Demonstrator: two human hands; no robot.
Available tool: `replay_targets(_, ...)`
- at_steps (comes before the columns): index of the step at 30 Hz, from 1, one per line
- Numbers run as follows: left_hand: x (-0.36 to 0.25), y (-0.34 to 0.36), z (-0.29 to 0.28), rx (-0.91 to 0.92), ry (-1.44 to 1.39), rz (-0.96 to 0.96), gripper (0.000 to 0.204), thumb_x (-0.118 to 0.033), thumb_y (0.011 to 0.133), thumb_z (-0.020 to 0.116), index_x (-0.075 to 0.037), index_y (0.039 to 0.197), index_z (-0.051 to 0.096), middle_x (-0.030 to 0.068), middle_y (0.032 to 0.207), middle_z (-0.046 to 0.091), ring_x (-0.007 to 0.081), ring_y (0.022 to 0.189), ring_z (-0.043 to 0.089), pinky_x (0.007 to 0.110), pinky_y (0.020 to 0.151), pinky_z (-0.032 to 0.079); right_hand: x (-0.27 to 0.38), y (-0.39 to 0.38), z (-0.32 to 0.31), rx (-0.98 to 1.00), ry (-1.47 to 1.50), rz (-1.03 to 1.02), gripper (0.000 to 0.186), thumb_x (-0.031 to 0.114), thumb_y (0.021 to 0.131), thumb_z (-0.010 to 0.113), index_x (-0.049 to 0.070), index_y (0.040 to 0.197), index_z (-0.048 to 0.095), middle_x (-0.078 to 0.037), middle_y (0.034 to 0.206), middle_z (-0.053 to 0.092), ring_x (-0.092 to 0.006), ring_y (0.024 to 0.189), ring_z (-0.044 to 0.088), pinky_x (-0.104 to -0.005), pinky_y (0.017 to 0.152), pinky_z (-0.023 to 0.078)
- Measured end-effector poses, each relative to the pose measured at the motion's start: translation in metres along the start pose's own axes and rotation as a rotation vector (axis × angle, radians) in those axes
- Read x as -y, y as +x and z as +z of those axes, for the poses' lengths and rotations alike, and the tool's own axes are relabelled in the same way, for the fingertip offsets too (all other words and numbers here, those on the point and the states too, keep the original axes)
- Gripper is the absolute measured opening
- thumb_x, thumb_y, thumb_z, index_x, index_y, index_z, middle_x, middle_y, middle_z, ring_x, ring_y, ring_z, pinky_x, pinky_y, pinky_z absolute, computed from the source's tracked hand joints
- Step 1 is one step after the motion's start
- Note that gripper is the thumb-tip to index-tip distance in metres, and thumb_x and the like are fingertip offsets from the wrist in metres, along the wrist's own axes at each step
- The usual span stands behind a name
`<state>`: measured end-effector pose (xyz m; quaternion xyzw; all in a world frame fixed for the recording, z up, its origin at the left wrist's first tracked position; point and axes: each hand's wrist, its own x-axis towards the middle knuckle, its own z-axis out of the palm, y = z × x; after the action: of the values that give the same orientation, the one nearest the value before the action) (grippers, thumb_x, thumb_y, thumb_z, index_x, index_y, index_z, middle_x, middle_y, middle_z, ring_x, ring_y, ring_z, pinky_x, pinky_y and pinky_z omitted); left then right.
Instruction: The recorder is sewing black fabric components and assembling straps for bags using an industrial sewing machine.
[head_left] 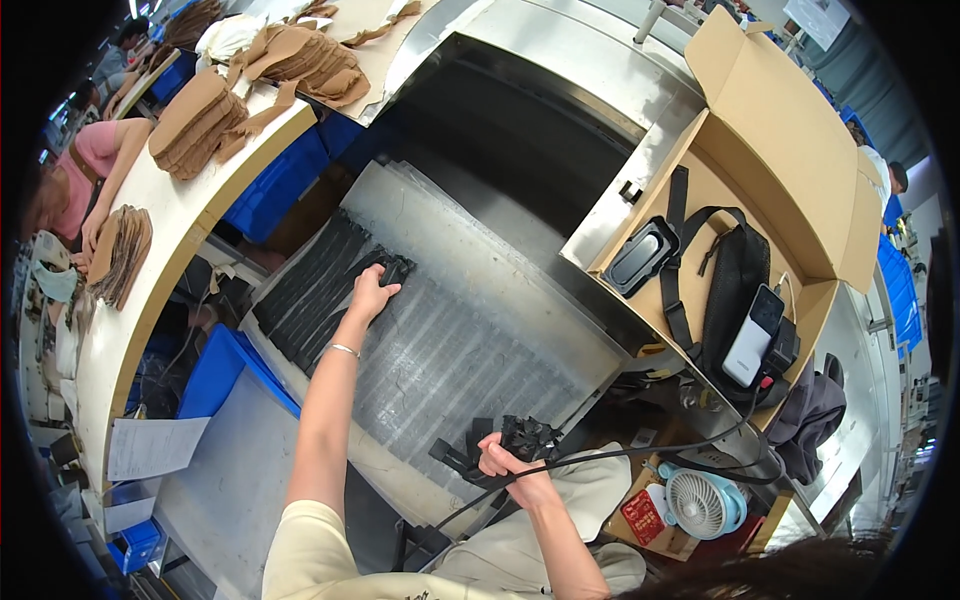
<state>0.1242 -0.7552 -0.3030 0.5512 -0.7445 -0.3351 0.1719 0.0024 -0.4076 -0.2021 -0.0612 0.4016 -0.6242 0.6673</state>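
Note:
My left hand (372, 292) is closed in a pinch on the far end of a dark strip, at the edge of a row of black strips (305, 300). These strips lie side by side on the left part of a cloudy, translucent sheet (470, 350) that slopes in front of me. Faint parallel marks run across its bare middle. Near the sheet's lower right corner, my right hand (515, 478) is closed round a crumpled bunch of black strips (530, 437). Some folded ends of the bunch hang out to the left of the fingers.
Beyond the sheet is a dark machine opening (490, 140). At right stands an open cardboard box (790, 200) with straps and a power bank (752, 335); a black cable crosses by my right hand. A small fan (700, 500) sits below. Across the left bench (190, 220), a person handles brown pieces.

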Motion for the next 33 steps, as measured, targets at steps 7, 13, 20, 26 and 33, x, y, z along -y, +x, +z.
replay_targets(7,0.013,-0.030,-0.043,0.516,-0.589,-0.013,0.019,-0.002,0.078,0.066,0.001,0.094,0.057,0.0002,0.088,0.057,0.0108,0.080,0.053,0.025,0.075,0.044,0.004,0.005,0.001,-0.065,0.034,-0.038,0.016,0.016,0.087,0.060,0.000,0.091,0.060,0.002,0.060,0.042,-0.0094,0.057,0.037,-0.0257,0.055,0.033)
replay_targets(13,-0.015,-0.064,-0.088,0.615,-0.741,-0.076,0.018,0.002,0.080,0.061,0.000,0.097,0.056,0.0023,0.089,0.060,0.0090,0.079,0.057,0.024,0.075,0.044,0.001,0.018,0.016,-0.081,-0.055,0.007,0.026,0.027,0.088,0.058,0.001,0.091,0.058,-0.002,0.067,0.049,-0.0124,0.061,0.045,-0.0266,0.061,0.040)
replay_targets(20,-0.046,-0.185,-0.112,0.579,-0.757,-0.002,0.014,0.007,0.077,0.062,0.000,0.088,0.055,0.0072,0.086,0.062,0.0175,0.076,0.064,0.027,0.070,0.049,-0.013,0.025,0.022,-0.009,0.011,0.006,0.019,0.014,0.084,0.064,0.001,0.096,0.056,0.002,0.068,0.044,-0.0102,0.066,0.045,-0.0261,0.065,0.040)
replay_targets(26,-0.100,-0.238,-0.105,0.628,-0.995,-0.027,0.048,0.010,0.078,0.060,0.003,0.124,0.047,0.0091,0.098,0.062,0.0169,0.081,0.063,0.029,0.074,0.052,-0.037,0.015,0.021,0.106,-0.043,-0.018,0.035,0.010,0.078,0.069,0.003,0.110,0.054,0.002,0.087,0.054,-0.0072,0.078,0.049,-0.0227,0.068,0.040)
replay_targets(33,-0.118,-0.264,-0.058,0.632,-0.894,0.112,0.050,0.004,0.081,0.061,0.000,0.128,0.044,0.0026,0.108,0.056,0.0065,0.095,0.052,0.022,0.082,0.044,-0.028,0.004,0.032,0.120,-0.138,-0.035,0.039,0.020,0.075,0.073,0.007,0.110,0.059,0.000,0.091,0.062,-0.0079,0.080,0.055,-0.0220,0.064,0.042)
